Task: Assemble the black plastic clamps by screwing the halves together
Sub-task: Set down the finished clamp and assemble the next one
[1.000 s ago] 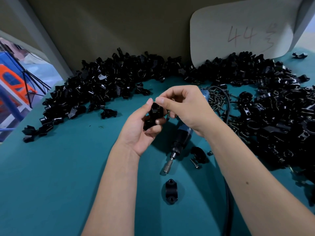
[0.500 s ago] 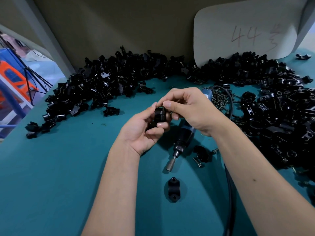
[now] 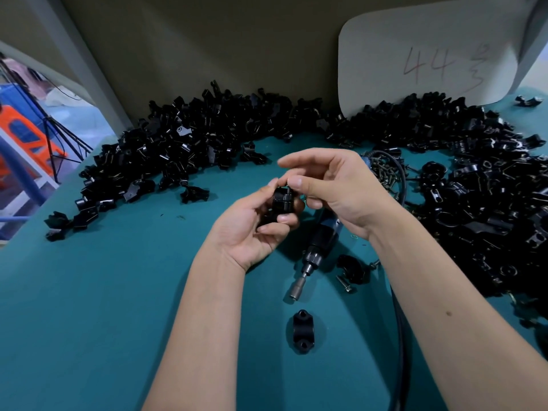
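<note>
Head view, white card (image 3: 427, 54) marked "44", left hand (image 3: 255, 223) gripping clamp (image 3: 281, 203)

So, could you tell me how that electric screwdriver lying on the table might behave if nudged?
The electric screwdriver looks round-bodied, so it may roll sideways. Its black cable trails off the table and would probably drag or tug it back. It seems rigid and fairly heavy.

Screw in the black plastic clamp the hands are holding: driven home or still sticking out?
Sticking out. The screw stands proud of the black plastic clamp; the blue electric screwdriver lies unused.
</note>
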`<control>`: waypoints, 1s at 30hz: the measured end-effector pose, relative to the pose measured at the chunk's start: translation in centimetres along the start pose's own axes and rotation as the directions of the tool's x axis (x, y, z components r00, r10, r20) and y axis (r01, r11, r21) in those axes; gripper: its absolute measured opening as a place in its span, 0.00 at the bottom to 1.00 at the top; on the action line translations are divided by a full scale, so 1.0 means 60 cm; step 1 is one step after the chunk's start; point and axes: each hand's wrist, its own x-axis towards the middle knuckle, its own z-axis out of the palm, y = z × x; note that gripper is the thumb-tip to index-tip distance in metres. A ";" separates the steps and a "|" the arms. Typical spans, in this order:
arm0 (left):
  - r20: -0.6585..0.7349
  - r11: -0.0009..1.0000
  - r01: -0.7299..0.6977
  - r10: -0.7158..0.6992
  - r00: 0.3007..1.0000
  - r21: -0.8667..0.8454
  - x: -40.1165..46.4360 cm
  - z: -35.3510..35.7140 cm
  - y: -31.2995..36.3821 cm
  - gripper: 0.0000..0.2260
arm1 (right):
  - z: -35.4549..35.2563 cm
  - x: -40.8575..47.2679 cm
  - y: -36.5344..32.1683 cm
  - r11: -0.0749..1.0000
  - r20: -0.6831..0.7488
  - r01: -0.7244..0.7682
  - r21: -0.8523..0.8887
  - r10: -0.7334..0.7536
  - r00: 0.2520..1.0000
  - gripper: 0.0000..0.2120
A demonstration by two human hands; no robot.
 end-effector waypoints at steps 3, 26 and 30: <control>0.008 0.999 -0.012 0.012 1.000 0.042 0.001 0.001 0.000 0.18 | 0.008 0.002 -0.002 0.999 -0.068 0.015 -0.052 -0.018 0.997 0.09; -0.179 0.924 -0.359 0.379 0.908 0.133 0.022 0.021 -0.021 0.13 | 0.037 0.015 0.000 0.978 -0.464 -0.084 -0.190 -0.014 0.886 0.13; -0.148 0.826 -0.409 0.494 0.857 0.387 0.025 0.011 -0.020 0.08 | 0.020 0.010 -0.004 0.951 -0.340 -0.029 -0.309 -0.082 0.937 0.05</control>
